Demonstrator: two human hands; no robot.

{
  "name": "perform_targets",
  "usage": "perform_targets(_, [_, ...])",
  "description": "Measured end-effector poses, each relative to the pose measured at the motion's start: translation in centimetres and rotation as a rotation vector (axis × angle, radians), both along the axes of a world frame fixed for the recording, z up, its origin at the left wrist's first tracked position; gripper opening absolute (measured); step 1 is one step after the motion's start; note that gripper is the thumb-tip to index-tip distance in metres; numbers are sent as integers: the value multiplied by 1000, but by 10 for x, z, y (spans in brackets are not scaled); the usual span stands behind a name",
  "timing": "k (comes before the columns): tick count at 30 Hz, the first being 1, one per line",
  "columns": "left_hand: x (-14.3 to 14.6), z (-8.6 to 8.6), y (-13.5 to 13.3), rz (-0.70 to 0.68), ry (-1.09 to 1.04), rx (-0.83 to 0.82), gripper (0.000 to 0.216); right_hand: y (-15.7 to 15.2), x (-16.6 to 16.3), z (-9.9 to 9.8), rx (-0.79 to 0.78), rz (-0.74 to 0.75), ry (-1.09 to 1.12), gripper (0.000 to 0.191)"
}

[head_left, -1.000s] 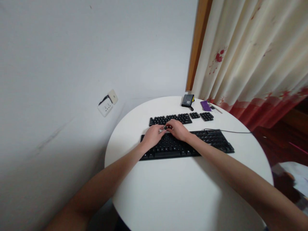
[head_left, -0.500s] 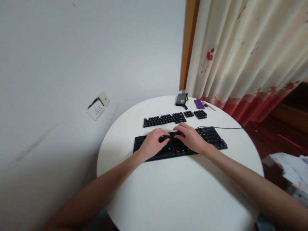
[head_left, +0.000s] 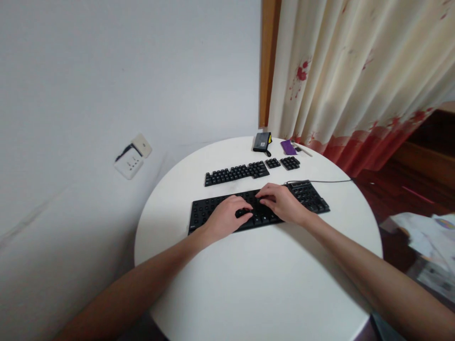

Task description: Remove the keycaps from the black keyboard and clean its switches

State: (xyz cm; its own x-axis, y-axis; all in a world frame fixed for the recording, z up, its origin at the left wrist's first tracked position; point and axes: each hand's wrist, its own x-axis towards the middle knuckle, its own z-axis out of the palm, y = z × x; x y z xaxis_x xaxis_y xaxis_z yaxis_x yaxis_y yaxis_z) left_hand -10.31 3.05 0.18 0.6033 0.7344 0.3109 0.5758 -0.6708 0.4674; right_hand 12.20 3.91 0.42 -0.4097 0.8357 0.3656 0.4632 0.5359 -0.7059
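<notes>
A black keyboard (head_left: 199, 213) lies across the round white table (head_left: 249, 279), with many of its keycaps off. My left hand (head_left: 227, 215) is over its middle, thumb and forefinger curled toward each other close above the keys. Just to the right, my right hand (head_left: 279, 201) rests over the keyboard with thumb and forefinger brought together in a pinch. Whatever either pinch holds is too small and dark to make out. Behind the keyboard, loose black keycaps (head_left: 234, 174) lie in rows, with a small group (head_left: 272, 163) and a number-pad group (head_left: 290, 163) to their right.
At the table's back stand a dark grey pouch (head_left: 262, 142) and a purple packet (head_left: 288, 147) beside a pale pen-like stick (head_left: 304, 150). The keyboard's cable (head_left: 330, 181) runs off the right edge. A wall socket (head_left: 130, 163) is left, a curtain (head_left: 327, 85) right.
The whole view has shifted a little, so the table sits slightly further left and higher. My left hand has come slightly nearer the keyboard's front edge; the right hand stays nearly in place.
</notes>
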Motion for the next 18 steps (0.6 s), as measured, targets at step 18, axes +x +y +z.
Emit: perform_targets(18, [0,4,-2,33,60,-36,11,-5,-5,-4,-166,141,-40,13])
